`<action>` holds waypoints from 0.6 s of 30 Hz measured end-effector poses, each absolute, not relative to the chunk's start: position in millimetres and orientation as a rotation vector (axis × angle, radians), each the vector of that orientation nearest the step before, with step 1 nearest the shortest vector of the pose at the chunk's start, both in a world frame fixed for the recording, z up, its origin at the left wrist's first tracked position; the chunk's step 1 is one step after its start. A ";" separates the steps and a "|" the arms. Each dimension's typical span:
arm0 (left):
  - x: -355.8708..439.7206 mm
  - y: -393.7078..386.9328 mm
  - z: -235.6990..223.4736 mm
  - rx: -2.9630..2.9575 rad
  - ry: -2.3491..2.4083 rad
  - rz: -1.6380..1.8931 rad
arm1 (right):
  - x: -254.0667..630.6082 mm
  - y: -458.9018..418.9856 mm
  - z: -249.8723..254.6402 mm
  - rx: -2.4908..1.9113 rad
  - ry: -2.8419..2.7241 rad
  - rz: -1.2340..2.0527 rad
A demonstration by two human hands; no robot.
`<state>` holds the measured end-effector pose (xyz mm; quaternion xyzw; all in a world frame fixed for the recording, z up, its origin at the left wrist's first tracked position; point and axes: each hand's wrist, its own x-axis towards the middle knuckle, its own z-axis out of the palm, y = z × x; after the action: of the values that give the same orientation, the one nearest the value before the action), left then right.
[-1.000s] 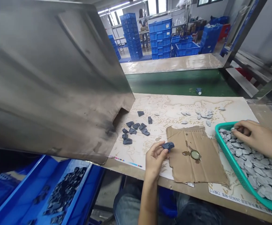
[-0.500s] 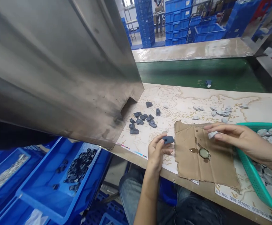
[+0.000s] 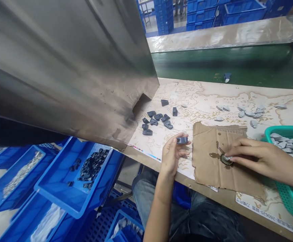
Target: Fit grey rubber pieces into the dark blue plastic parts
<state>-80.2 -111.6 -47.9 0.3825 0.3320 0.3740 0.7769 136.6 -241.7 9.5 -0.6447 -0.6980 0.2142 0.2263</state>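
Observation:
Between the thumb and fingers of my left hand (image 3: pixel 171 153) is a dark blue-grey plastic piece (image 3: pixel 182 140), held just left of the cardboard sheet (image 3: pixel 204 174). My right hand (image 3: pixel 249 154) pinches a small light grey piece (image 3: pixel 227 158), its fingertips over a bottle cap (image 3: pixel 225 162) on the cardboard. The grey piece is at the cap, partly hidden by the fingers; I cannot tell how deep it sits. Dark wet stains (image 3: pixel 214 155) mark the cardboard beside the cap. Several dark pieces (image 3: pixel 158 116) lie on the map-printed sheet to the left, and several light grey pieces (image 3: pixel 249 113) at the back right.
A green basket (image 3: pixel 268 134) of grey pieces stands at the right. A large metal panel (image 3: pixel 98 77) slants over the left side. Behind the table runs a green belt (image 3: pixel 191 64) bearing a dark piece with a light tip (image 3: pixel 227 77). Blue bins (image 3: pixel 52 191) stand lower left.
My right hand has moved left and down with the grey piece, from above the cardboard to the bottle cap. My left hand still holds the dark piece, now turned slightly. The view has shifted.

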 end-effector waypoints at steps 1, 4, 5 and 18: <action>-79.8 -111.7 -47.5 0.823 0.723 0.812 | 137.1 -242.3 9.7 -1.794 -1.928 0.596; -78.9 -112.0 -46.3 0.803 0.725 0.809 | 138.3 -245.3 9.2 -1.848 -1.921 0.619; -78.8 -112.1 -46.2 0.803 0.723 0.806 | 138.9 -246.5 8.5 -1.869 -1.906 0.639; -81.6 -109.7 -43.8 0.711 0.736 0.782 | 141.2 -249.6 8.0 -1.919 -1.874 0.748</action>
<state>-81.6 -109.7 -43.8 0.3313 0.3430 0.3646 0.7998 141.2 -249.6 8.0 -0.6782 -0.6623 0.2644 0.1772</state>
